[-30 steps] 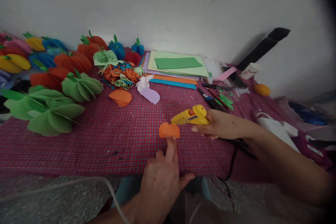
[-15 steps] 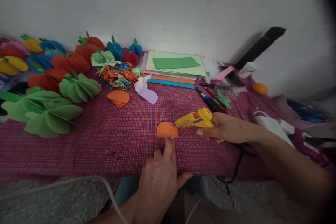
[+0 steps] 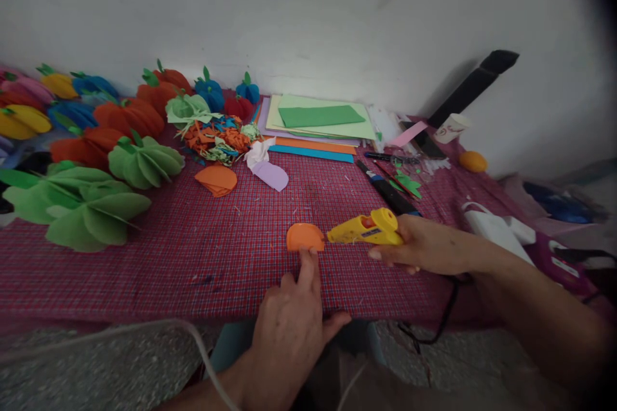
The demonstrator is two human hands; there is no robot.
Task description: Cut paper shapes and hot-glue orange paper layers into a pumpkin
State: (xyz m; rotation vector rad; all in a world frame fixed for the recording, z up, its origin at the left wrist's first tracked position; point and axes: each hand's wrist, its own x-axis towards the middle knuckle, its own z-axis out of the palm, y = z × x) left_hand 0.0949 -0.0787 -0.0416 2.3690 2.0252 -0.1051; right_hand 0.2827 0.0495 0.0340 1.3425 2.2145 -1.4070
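Note:
A small orange paper piece lies on the red checked cloth near the table's front edge. My left hand presses its near edge with an outstretched index finger, the other fingers loosely curled. My right hand is closed round the handle of a yellow glue gun, whose nozzle points left and sits just off the right edge of the orange piece. A black cord hangs from the gun over the table edge.
Paper pumpkins in green, orange, blue and yellow crowd the left. A stack of orange cut-outs, paper scraps, coloured sheets, pens, a paper cup and an orange ball lie further back.
The glue gun in my right hand has slid right, its nozzle drawing off the orange piece. My left finger stays on the piece.

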